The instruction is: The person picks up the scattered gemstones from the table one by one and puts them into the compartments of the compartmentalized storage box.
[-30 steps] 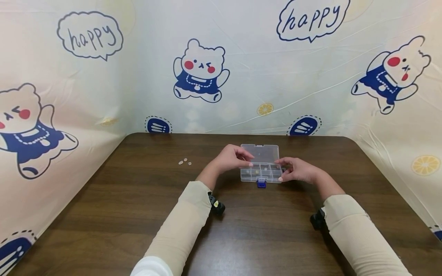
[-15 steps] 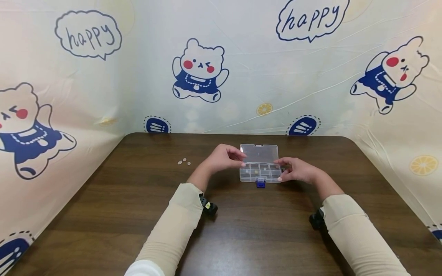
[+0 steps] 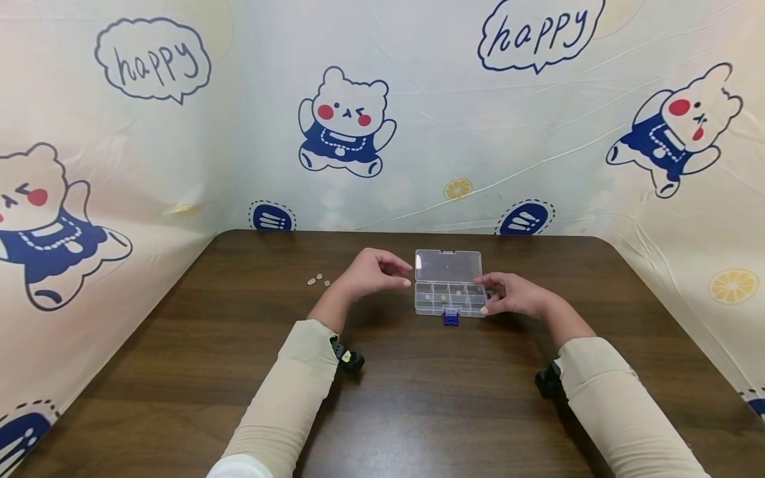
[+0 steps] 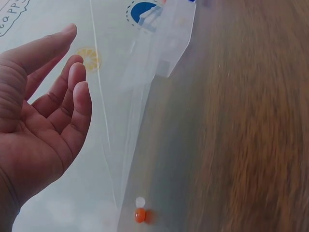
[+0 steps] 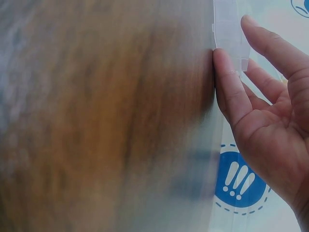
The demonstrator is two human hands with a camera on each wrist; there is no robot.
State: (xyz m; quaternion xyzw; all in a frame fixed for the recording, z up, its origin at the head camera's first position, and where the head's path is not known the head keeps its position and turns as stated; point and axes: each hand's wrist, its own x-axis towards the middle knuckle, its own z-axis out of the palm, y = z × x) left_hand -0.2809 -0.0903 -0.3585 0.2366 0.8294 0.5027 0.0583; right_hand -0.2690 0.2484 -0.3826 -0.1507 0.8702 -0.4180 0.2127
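A clear plastic compartment box (image 3: 433, 312) stands toward the back of the table, its lid (image 3: 448, 265) tipped back and its blue latch (image 3: 451, 318) at the front. Small pale and yellowish bits lie in some compartments. My right hand (image 3: 516, 294) holds the box's right end, thumb at the front corner and fingers toward the back edge. To the left of the box, my left hand (image 3: 376, 273) hovers with loosely bent fingers, thumb and fingertips apart and nothing between them. Its palm shows in the left wrist view.
Several small pale pieces (image 3: 319, 279) lie on the brown table (image 3: 394, 411) left of my left hand. In the left wrist view, an orange bead (image 4: 140, 215) lies beside a whitish round piece (image 4: 140, 202). A printed cloth (image 3: 418, 133) hangs behind the table.
My left hand has moved left from over the box to beside it, uncovering its left compartments. The right hand and the box keep their places.
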